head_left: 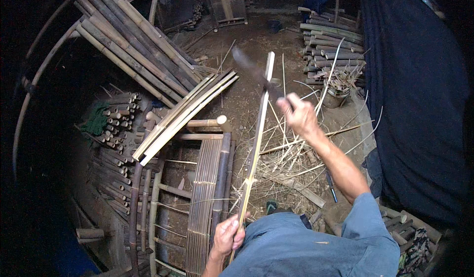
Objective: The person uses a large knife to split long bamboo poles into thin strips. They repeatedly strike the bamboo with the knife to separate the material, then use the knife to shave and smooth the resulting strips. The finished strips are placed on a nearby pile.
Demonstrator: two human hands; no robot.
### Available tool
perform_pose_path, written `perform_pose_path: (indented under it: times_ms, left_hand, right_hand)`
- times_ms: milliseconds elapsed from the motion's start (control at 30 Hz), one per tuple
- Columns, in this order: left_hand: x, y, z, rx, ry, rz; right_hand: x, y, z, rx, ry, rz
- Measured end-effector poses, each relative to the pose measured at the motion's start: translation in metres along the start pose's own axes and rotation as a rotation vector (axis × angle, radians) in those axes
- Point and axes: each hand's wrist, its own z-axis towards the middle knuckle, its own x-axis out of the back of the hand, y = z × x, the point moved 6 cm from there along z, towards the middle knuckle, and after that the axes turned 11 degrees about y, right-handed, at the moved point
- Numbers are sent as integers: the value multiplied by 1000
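My left hand (227, 235) grips the near end of a long split bamboo strip (259, 124) that runs away from me toward the dirt floor. My right hand (297, 113) is raised beside the strip's far half and is shut on the handle of a dark-bladed knife (252, 67), whose blurred blade crosses the strip near its far tip. Thin slivers peel off the strip just above my left hand.
A bamboo frame with woven slats (205, 198) lies left of the strip. Flat split strips (185, 114) rest across it. Long poles (131, 40) lean at upper left, cut pieces (116, 124) are stacked beside them and at upper right (331, 40). Shavings (291, 153) litter the ground. Dark cloth (414, 104) hangs right.
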Motion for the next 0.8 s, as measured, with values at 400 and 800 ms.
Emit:
perform_pose_path:
  times_ms: [400, 800]
  left_hand:
    - [48, 156, 5, -846, 472, 498]
    - [37, 247, 65, -1428, 438, -106]
  right_hand:
    - [-6, 133, -62, -723, -142, 466]
    - [36, 189, -441, -1503, 23, 395]
